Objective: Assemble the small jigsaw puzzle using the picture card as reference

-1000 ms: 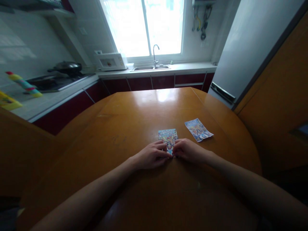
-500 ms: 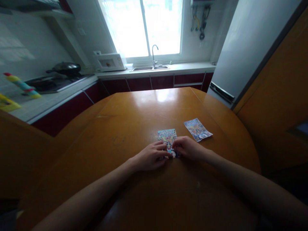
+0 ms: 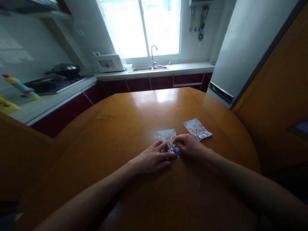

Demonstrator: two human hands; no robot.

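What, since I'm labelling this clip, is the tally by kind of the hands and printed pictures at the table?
Hands: 2 (left hand, right hand)
Printed pictures: 2 (nearer picture at the hands, farther picture to its right)
Total: 4

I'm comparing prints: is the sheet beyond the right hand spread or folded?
Spread: the sheet lies print-side up on the table, its four-sided outline showing beyond the right hand; any fold underneath, I cannot tell.

Window [image 3: 127, 29]: overexposed, daylight-bright (outside unreadable).
Wooden table [image 3: 134, 118]: rounded sides, glossy, brightest near far edge.
Base cabinets [image 3: 138, 85]: dark red.
Refrigerator [image 3: 250, 48]: silver-grey, at right.
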